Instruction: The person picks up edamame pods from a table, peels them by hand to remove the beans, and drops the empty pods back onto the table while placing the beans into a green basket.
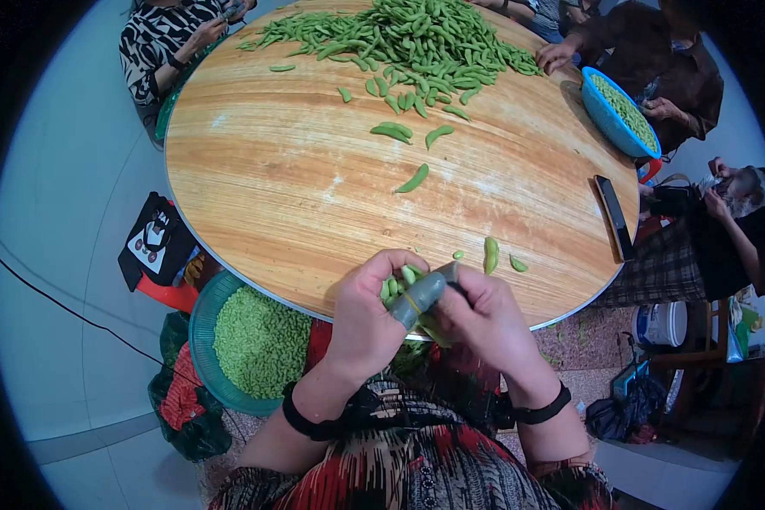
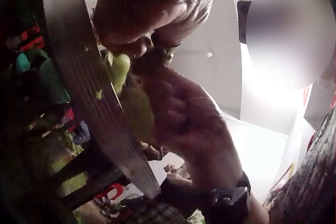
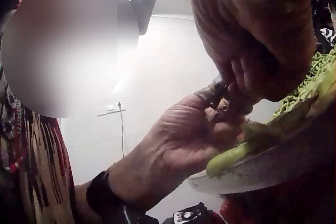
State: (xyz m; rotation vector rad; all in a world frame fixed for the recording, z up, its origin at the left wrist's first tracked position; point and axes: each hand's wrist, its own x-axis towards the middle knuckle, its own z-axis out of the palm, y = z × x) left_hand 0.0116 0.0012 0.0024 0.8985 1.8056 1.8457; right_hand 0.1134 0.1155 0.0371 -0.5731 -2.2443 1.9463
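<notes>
Just at the near edge of the table [image 1: 297,187], the left hand [image 1: 365,314] is closed around a small bunch of green pods [image 1: 397,285], holding them above the rim. The right hand [image 1: 484,319] meets it there, with curled fingers pinching at the same pods. A grey cover [image 1: 418,299] sits on one digit between them; I cannot tell whose. A big pile [image 1: 416,38] lies far across, and a green basket [image 1: 197,340] of shelled beans stands below, left.
</notes>
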